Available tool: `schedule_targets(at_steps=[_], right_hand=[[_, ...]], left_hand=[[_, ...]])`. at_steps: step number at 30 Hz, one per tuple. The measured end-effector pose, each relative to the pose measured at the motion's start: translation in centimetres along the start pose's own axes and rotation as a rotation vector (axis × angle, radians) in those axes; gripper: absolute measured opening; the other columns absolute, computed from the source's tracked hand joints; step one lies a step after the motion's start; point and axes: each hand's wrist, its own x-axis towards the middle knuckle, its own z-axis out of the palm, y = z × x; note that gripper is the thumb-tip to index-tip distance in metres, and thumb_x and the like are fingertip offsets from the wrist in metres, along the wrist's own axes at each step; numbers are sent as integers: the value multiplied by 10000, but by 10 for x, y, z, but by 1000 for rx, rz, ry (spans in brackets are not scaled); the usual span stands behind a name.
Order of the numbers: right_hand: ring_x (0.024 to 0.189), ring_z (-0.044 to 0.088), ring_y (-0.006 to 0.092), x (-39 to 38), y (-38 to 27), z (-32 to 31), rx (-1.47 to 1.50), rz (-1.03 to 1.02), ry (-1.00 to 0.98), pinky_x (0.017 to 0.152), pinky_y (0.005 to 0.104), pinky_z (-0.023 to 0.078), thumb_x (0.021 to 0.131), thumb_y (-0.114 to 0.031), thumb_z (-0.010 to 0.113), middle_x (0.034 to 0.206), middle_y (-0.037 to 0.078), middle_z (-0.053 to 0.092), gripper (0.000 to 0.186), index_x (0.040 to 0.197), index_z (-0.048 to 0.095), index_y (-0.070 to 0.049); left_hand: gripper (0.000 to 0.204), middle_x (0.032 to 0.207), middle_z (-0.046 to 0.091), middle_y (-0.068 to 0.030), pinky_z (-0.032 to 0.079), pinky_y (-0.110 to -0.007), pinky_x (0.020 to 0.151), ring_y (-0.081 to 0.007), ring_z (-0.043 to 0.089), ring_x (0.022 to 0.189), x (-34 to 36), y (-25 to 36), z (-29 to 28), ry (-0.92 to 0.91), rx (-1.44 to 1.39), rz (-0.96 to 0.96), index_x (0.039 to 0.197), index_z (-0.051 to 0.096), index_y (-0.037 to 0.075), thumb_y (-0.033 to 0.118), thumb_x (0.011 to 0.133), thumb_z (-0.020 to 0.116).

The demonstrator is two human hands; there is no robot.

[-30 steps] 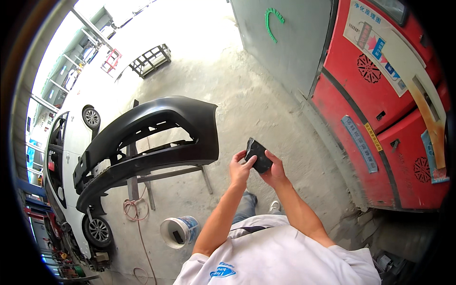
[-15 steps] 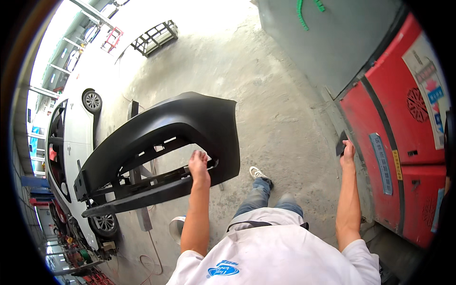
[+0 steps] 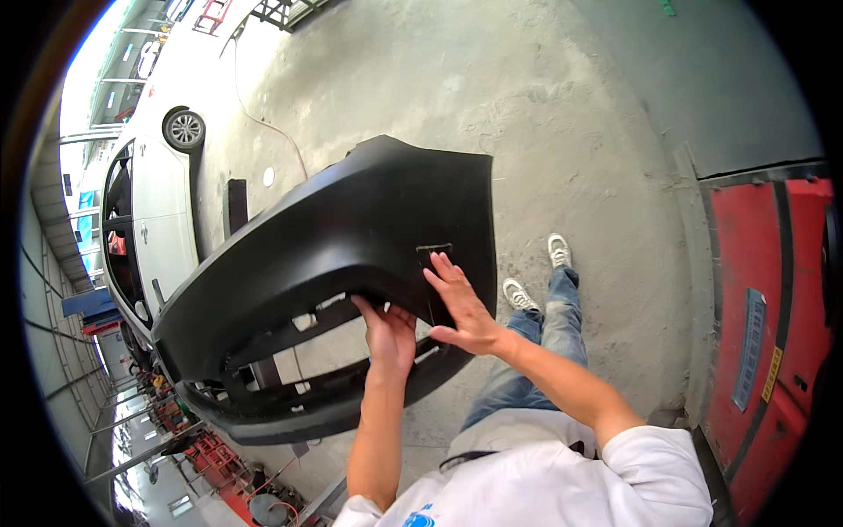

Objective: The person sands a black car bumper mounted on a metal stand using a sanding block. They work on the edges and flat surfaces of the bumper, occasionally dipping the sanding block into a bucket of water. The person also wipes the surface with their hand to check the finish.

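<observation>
A large black car bumper lies tilted in front of me, its long opening towards my side. My left hand grips the rim of that opening near its right end, thumb on the outer face and fingers curled inside. Flat on the bumper's right end rests my right hand, fingers stretched out and the thumb apart. Faint pale lines by its fingertips look like the edges of a thin dark sheet under the palm, but the hand covers most of it.
A white car stands at the left. A dark stand bar shows beyond the bumper. Red cabinets line the right side. A hose runs over the concrete floor, and a dark metal frame stands at the far edge.
My right hand has come from beside the red cabinets, where it held a small dark pad, onto the bumper. My left hand now grips the opening's rim. The view has shifted.
</observation>
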Motion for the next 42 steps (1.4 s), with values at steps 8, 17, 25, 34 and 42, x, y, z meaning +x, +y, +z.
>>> schedule_targets(at_steps=[8, 17, 25, 34, 42], right_hand=[[1507, 367, 334, 123, -45, 25, -167, -336, 150, 1249, 495, 255, 923, -511, 630, 1590, 181, 431, 799, 1498, 455, 14], [1598, 136, 292, 25, 36, 3, -156, -153, -52, 1299, 462, 62, 1036, -641, 333, 1703, 172, 212, 850, 1605, 294, -12], [1584, 204, 296, 37, -10, 28, -13, -9, 59, 1290, 468, 96, 1028, -663, 305, 1679, 156, 297, 872, 1600, 311, -5], [1564, 211, 389, 91, 167, -14, -149, 370, 312, 1268, 522, 162, 1042, -569, 454, 1662, 235, 278, 824, 1561, 328, 58], [1588, 155, 367, -15, 29, 27, -129, 47, 70, 1282, 510, 108, 1022, -591, 421, 1690, 230, 214, 870, 1602, 257, 36]], left_hand=[[552, 1511, 498, -21, 427, -395, 1165, -187, 477, 1408, -8, -5, 9, -5, 207, 50, 1528, 415, 162, 476, 1080, 491], [625, 1504, 544, 21, 454, -395, 1111, -186, 545, 1316, -10, 6, -7, -32, 142, -19, 1479, 501, 173, 604, 1030, 438], [648, 1504, 551, -33, 390, -437, 1188, -223, 510, 1384, -18, -1, 56, 74, -582, 17, 1507, 482, 174, 626, 1061, 356], [595, 1520, 536, -33, 428, -445, 1154, -239, 528, 1360, -13, -1, 4, 184, 250, 69, 1504, 491, 179, 569, 1056, 453], [649, 1486, 557, -44, 430, -412, 1150, -229, 543, 1328, -15, 5, 13, 193, 246, 30, 1492, 494, 137, 608, 1051, 427]])
